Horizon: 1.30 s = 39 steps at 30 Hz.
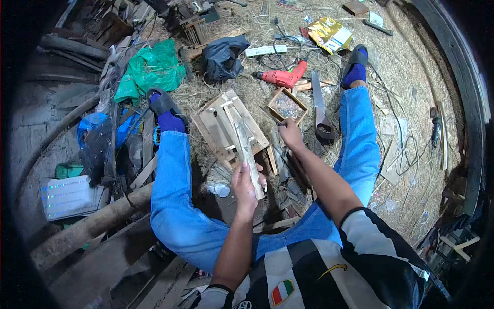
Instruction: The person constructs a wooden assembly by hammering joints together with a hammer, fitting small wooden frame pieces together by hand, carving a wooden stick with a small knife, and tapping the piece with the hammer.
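Note:
My left hand [246, 184] is wrapped round the lower end of a rough wooden slat [241, 133]. The slat slants up and away over a wooden frame of nailed planks [211, 123] on the ground. My right hand [291, 134] is closed, just below a small wooden box [304, 114] holding many small, thin bits. A small dark tip shows at its fingers, but what it belongs to is hidden. Beside that hand lies a handsaw [318, 103] with a dark handle. A red power drill [284, 76] rests beyond the box.
My legs in jeans [177, 185] flank the work. A black plastic bag [222, 57] and a green plastic bag [154, 67] lie at the upper left. Near my right foot are a yellow packet [329, 35] and a white power strip [266, 50], with cables trailing over the straw.

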Tool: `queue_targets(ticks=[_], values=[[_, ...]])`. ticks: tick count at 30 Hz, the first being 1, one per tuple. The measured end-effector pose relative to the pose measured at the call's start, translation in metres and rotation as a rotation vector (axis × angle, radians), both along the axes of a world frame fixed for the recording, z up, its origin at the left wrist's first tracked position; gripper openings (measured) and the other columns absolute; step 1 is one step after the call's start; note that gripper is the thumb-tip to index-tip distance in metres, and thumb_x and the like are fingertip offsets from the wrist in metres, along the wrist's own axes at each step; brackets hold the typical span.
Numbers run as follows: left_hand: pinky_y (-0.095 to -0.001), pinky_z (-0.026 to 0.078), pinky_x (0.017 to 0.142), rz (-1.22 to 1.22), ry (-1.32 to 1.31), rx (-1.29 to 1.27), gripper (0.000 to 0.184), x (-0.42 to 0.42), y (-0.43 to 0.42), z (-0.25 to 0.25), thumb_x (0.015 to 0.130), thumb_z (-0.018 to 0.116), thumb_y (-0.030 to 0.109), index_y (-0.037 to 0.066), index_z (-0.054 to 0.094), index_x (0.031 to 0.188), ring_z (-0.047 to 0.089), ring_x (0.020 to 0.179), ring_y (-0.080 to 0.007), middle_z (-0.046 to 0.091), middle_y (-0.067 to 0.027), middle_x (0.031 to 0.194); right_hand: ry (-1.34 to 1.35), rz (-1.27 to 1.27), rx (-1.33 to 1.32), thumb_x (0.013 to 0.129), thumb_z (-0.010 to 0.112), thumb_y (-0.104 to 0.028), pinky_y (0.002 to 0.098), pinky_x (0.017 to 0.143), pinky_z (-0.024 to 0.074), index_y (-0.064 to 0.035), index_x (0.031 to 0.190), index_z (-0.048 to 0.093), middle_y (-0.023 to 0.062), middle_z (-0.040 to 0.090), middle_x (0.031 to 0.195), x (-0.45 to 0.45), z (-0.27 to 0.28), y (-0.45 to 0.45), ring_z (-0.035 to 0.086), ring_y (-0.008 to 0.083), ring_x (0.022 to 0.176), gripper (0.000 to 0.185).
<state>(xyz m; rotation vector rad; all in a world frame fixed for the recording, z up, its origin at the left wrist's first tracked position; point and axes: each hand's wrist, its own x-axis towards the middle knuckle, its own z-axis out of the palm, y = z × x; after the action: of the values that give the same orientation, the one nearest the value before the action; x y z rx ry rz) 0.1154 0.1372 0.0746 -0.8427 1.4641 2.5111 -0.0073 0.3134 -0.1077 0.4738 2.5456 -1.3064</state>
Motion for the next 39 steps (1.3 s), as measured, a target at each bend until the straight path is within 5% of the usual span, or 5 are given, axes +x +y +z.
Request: queue_targets(ticks=[6, 11, 17, 23, 39], values=[[-0.0270, 0.046, 0.040, -0.039, 0.075, -0.032, 0.032, 0.005, -0.004, 0.021, 0.105, 0.049, 0.035, 0.005, 0.059, 0.102, 0.057, 0.049, -0.0123, 0.063, -0.0071, 0.079, 0.308, 0.049, -0.304, 0.091, 0.067, -0.028, 0.0354, 0.066, 0.0488, -0.0035, 0.101, 0.061, 0.0135, 0.064, 0.075, 0.049, 0.131, 0.030, 0.063, 0.0200, 0.068, 0.028], [-0.0268, 0.047, 0.043, 0.005, 0.053, -0.052, 0.034, 0.019, -0.009, 0.023, 0.105, 0.049, 0.034, 0.003, 0.062, 0.112, 0.056, 0.050, -0.0121, 0.062, -0.0061, 0.076, -0.020, 0.085, 0.004, 0.085, 0.071, -0.033, 0.0423, 0.077, 0.0535, -0.0060, 0.098, 0.070, 0.0214, 0.071, 0.087, 0.079, 0.129, 0.059, 0.071, 0.0335, 0.087, 0.030], [-0.0265, 0.047, 0.043, -0.023, 0.033, -0.075, 0.034, 0.028, -0.009, 0.020, 0.105, 0.050, 0.034, 0.004, 0.062, 0.115, 0.056, 0.050, -0.0125, 0.063, -0.0054, 0.076, -0.261, 0.255, 0.244, 0.079, 0.072, -0.038, 0.0483, 0.090, 0.0517, -0.0028, 0.104, 0.069, 0.0239, 0.071, 0.099, 0.078, 0.030, 0.064, 0.068, 0.0414, 0.097, 0.043], [-0.0270, 0.047, 0.041, -0.045, -0.019, -0.118, 0.031, 0.011, -0.010, 0.017, 0.105, 0.048, 0.034, 0.005, 0.060, 0.100, 0.056, 0.048, -0.0125, 0.063, -0.0059, 0.075, -0.168, 0.303, 0.375, 0.079, 0.060, -0.007, 0.0498, 0.093, 0.0512, -0.0007, 0.108, 0.064, 0.0265, 0.059, 0.118, 0.074, -0.073, 0.062, 0.061, 0.0439, 0.108, 0.030], [-0.0266, 0.047, 0.041, -0.020, 0.009, -0.078, 0.030, 0.007, -0.018, 0.026, 0.105, 0.050, 0.032, 0.004, 0.060, 0.108, 0.056, 0.048, -0.0115, 0.063, -0.0054, 0.075, 0.015, 0.228, 0.315, 0.088, 0.065, -0.017, 0.0484, 0.075, 0.0550, 0.0008, 0.108, 0.063, 0.0186, 0.069, 0.081, 0.062, -0.040, 0.056, 0.070, 0.0365, 0.082, 0.027]])
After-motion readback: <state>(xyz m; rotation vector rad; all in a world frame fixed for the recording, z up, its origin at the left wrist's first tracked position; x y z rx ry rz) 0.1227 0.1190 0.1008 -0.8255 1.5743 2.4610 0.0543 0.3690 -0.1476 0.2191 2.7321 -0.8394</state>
